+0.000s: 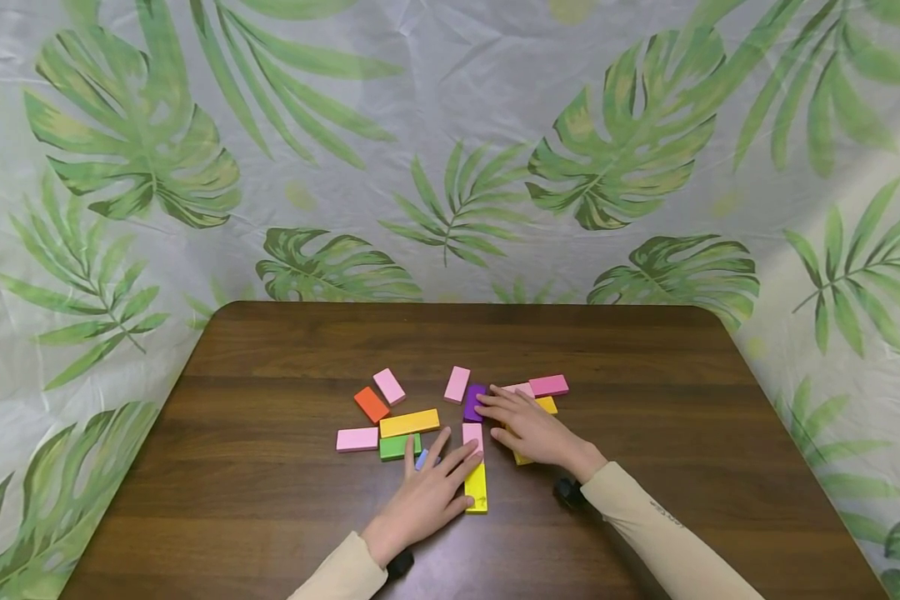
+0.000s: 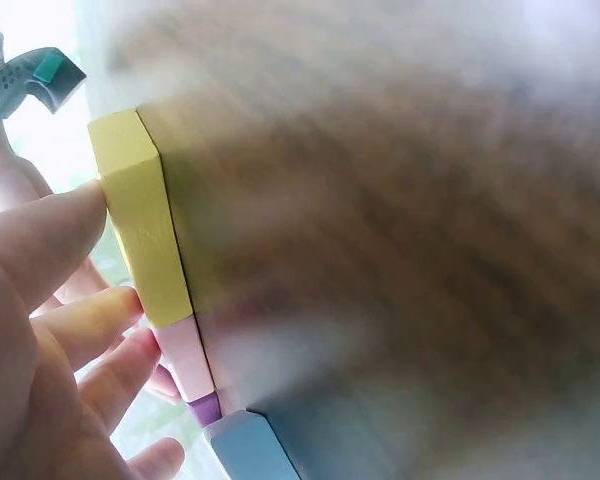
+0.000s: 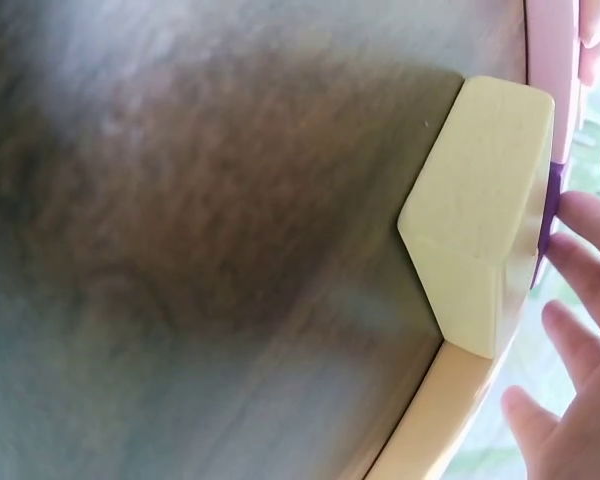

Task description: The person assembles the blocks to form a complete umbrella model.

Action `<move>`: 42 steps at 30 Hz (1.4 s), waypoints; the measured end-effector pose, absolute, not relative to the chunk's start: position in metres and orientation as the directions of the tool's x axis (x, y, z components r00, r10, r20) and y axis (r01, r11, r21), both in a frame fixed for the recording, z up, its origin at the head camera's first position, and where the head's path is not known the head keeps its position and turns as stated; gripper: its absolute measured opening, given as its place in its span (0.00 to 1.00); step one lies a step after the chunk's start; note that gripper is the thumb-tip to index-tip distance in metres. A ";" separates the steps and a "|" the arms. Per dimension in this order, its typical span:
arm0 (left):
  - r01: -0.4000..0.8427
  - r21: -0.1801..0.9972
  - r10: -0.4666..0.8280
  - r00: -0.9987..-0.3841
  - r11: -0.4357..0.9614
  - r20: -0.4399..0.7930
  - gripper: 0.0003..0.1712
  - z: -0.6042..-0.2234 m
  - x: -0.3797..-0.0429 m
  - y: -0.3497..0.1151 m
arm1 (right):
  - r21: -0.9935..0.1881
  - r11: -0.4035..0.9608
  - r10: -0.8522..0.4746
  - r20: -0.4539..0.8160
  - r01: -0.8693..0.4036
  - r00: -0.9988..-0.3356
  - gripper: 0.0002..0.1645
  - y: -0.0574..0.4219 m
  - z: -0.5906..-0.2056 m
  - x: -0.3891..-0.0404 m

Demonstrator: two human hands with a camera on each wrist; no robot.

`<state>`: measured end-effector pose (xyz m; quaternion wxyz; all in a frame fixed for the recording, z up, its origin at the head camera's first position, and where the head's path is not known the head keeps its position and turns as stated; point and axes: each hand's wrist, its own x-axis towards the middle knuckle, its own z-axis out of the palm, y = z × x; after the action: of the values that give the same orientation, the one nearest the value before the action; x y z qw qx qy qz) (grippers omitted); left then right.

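My left hand (image 1: 427, 498) lies with spread fingers over the near end of a column of blocks. Its thumb touches the yellow block (image 1: 477, 492), and fingertips rest at the joint with the pink block (image 1: 472, 435). In the left wrist view the yellow block (image 2: 145, 215), pink block (image 2: 185, 360) and purple block (image 2: 206, 408) stand in line. My right hand (image 1: 538, 429) has its fingers extended, the tips touching the purple block (image 1: 473, 403). Beneath that hand, a yellow block (image 1: 522, 458) is partly hidden; the right wrist view shows a pale yellow block (image 3: 480, 190) close by.
Left of the column lie a long orange-yellow block (image 1: 409, 422), a green block (image 1: 394, 448), a small blue block (image 1: 422, 459), a red-orange block (image 1: 372, 405) and pink blocks. A magenta block (image 1: 549, 385) lies at right. Everything rests on a brown wooden table (image 1: 270, 533).
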<state>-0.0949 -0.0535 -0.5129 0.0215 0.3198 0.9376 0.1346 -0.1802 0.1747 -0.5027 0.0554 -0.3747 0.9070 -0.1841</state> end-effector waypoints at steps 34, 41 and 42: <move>0.579 0.263 0.589 -0.807 0.772 0.049 0.34 -0.514 -0.088 -0.052 | -0.409 0.622 -0.721 0.032 -0.667 -0.692 0.25 0.172 -0.502 -0.182; 0.572 0.259 0.582 -0.812 0.778 0.046 0.34 -0.514 -0.088 -0.051 | -0.416 0.619 -0.720 0.038 -0.666 -0.693 0.24 0.172 -0.504 -0.185; 0.572 0.259 0.582 -0.812 0.778 0.045 0.34 -0.514 -0.088 -0.051 | -0.417 0.619 -0.720 0.039 -0.666 -0.693 0.24 0.172 -0.505 -0.185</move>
<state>-0.0880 -0.0511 -0.5139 0.0187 0.3058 0.9428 0.1315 -0.1850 0.1723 -0.5048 0.0662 -0.3862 0.8972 -0.2038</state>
